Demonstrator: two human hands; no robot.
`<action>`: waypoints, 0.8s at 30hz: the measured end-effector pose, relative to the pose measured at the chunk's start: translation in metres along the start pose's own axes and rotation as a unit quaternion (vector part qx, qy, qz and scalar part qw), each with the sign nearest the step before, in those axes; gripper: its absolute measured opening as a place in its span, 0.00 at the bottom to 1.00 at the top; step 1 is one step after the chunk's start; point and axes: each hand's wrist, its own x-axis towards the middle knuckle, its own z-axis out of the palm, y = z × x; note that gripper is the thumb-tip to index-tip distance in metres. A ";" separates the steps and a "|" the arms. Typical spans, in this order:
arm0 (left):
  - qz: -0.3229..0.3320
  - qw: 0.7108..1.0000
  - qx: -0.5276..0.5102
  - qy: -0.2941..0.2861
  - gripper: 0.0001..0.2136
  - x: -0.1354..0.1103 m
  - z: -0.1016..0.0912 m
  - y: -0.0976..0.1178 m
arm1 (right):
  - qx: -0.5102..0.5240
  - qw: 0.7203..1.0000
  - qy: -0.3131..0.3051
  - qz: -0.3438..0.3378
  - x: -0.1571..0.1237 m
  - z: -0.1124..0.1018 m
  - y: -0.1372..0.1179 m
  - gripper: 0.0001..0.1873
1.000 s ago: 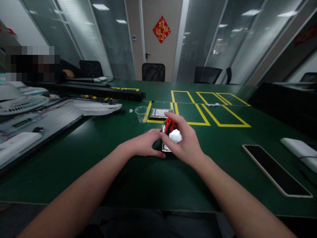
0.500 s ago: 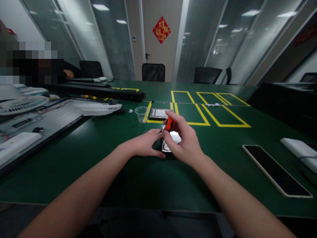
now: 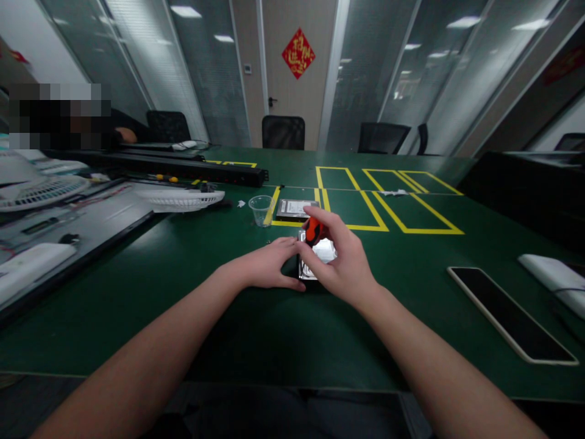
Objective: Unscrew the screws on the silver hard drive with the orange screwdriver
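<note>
A hard drive [image 3: 325, 250] with a shiny metal face lies on the green table in front of me, partly covered by my hands. My left hand [image 3: 269, 263] grips its left side, thumb near the front corner and fingers at the back. In my right hand [image 3: 345, 259] is a screwdriver [image 3: 313, 230] with an orange and black handle, held upright over the drive's back part. Its tip is hidden behind my fingers. Just beyond lies a second hard drive [image 3: 292, 208] with a white label, beside a clear plastic cup [image 3: 261, 212].
To the right lie a phone [image 3: 509, 314] and a white device [image 3: 555, 281] with a cable. Disassembled panels and a white grille [image 3: 180, 199] fill the left side, near a black bar [image 3: 219, 172]. Yellow tape rectangles [image 3: 365, 228] mark the table. Another person [image 3: 125, 134] sits at far left.
My right thumb and forefinger have shifted slightly left around the screwdriver handle. My left hand and the hard drive stay where they were.
</note>
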 end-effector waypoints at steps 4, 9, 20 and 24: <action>0.004 1.000 0.002 0.002 0.48 -0.001 0.000 -0.002 | 0.001 1.000 0.002 -0.001 0.001 0.000 0.001 0.29; -0.002 1.000 0.002 -0.003 0.50 -0.002 -0.002 0.000 | 0.009 1.000 -0.011 0.020 0.001 -0.001 0.001 0.30; 0.000 1.000 0.009 -0.001 0.45 0.001 -0.003 0.008 | 0.029 0.999 -0.019 0.030 -0.002 0.001 -0.001 0.34; 0.001 1.000 0.001 0.000 0.45 0.000 -0.003 0.007 | 0.026 0.999 -0.019 0.033 -0.002 0.001 -0.001 0.34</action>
